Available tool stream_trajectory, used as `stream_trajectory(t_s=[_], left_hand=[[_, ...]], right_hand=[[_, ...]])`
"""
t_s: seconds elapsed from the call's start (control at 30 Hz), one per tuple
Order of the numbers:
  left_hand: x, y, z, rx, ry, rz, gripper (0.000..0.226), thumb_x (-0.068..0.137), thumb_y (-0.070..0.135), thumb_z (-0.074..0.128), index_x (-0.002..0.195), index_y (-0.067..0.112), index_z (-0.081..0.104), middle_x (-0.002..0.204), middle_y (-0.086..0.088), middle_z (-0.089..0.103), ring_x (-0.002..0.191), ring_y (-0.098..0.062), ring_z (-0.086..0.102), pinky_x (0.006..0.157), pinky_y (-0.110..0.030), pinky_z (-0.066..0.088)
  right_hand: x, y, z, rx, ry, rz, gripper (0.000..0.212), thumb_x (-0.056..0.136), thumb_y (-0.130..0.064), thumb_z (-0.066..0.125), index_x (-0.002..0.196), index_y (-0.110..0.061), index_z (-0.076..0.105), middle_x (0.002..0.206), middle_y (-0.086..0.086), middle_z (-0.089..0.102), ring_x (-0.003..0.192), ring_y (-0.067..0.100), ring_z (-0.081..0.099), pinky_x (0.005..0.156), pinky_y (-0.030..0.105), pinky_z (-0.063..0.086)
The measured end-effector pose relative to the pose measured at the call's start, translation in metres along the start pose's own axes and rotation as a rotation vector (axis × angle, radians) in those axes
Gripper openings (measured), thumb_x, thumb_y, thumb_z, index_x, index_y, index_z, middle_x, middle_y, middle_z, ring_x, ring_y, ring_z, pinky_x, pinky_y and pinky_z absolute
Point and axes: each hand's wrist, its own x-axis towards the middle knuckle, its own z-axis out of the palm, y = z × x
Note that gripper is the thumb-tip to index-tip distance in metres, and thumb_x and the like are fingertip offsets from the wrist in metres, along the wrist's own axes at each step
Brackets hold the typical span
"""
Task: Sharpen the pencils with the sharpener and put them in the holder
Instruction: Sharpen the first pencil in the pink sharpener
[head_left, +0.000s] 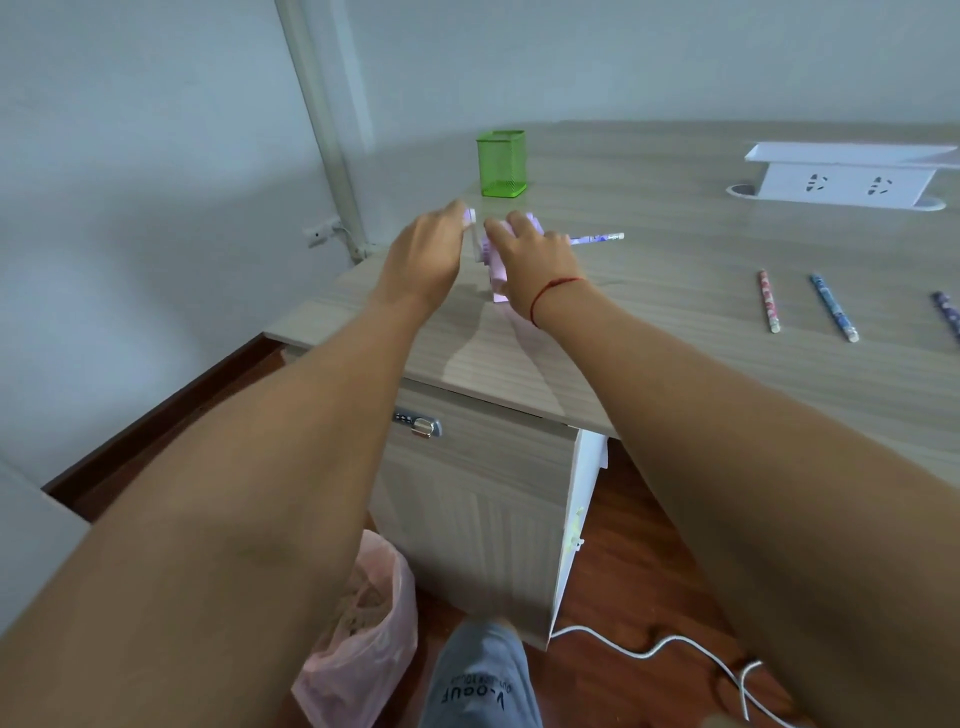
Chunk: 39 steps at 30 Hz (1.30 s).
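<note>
left hand (426, 249) fingers pinch crank (471, 214) | right hand (530, 254) fingers grip sharpener (497, 283), pencil (597, 239) inserted | holder (502, 163) just behind

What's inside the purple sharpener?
A pencil goes into the sharpener, with its eraser end sticking out. Its tip is hidden inside, and the right hand over the top hides where it enters.

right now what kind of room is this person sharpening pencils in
Probably an office or study: a grey wood-grain desk with a white pop-up power socket unit, a cabinet with a lock beneath, and a green mesh pencil holder.
</note>
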Motion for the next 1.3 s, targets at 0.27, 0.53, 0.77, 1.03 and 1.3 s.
stream_trajectory(t_s=[0.27, 0.53, 0.77, 1.03, 1.3], left_hand=[[-0.036, -0.004, 0.011, 0.095, -0.144, 0.050, 0.022, 0.099, 0.014, 0.037, 0.101, 0.001, 0.055, 0.094, -0.025, 0.064, 0.085, -0.042, 0.059, 0.068, -0.043, 0.041], [-0.030, -0.012, 0.027, 0.192, -0.361, -0.007, 0.025, 0.097, 0.013, 0.039, 0.102, 0.001, 0.060, 0.100, -0.026, 0.064, 0.092, -0.044, 0.060, 0.077, -0.045, 0.047], [-0.004, -0.023, 0.035, 0.280, -0.480, 0.023, 0.028, 0.096, 0.015, 0.041, 0.110, 0.007, 0.063, 0.114, -0.023, 0.063, 0.108, -0.040, 0.058, 0.086, -0.040, 0.045], [0.012, -0.025, 0.040, 0.314, -0.422, -0.014, 0.029, 0.097, 0.016, 0.039, 0.117, 0.010, 0.059, 0.119, -0.023, 0.061, 0.108, -0.040, 0.058, 0.084, -0.040, 0.044], [0.038, -0.023, 0.024, 0.265, -0.233, 0.001, 0.022, 0.095, 0.011, 0.039, 0.105, 0.000, 0.056, 0.104, -0.031, 0.060, 0.097, -0.046, 0.059, 0.072, -0.044, 0.045]], right_hand=[[0.007, -0.001, 0.002, 0.035, -0.032, 0.020, 0.065, 0.085, -0.019, 0.066, 0.142, -0.019, 0.033, 0.144, 0.010, 0.036, 0.117, 0.040, 0.054, 0.100, 0.048, 0.042], [0.010, 0.005, 0.010, 0.067, 0.011, -0.026, 0.059, 0.089, -0.015, 0.059, 0.142, -0.017, 0.034, 0.144, 0.011, 0.038, 0.117, 0.040, 0.054, 0.099, 0.050, 0.043], [0.008, 0.005, 0.014, 0.043, 0.056, -0.037, 0.060, 0.088, -0.015, 0.058, 0.143, -0.016, 0.033, 0.145, 0.010, 0.037, 0.114, 0.039, 0.055, 0.093, 0.046, 0.043], [0.007, 0.000, 0.008, 0.022, 0.056, -0.014, 0.052, 0.091, -0.016, 0.053, 0.141, -0.013, 0.036, 0.140, 0.010, 0.042, 0.112, 0.037, 0.056, 0.093, 0.047, 0.043], [0.005, 0.003, 0.003, -0.011, 0.034, -0.023, 0.062, 0.087, -0.019, 0.062, 0.142, -0.017, 0.034, 0.143, 0.009, 0.040, 0.109, 0.038, 0.058, 0.095, 0.045, 0.040]])
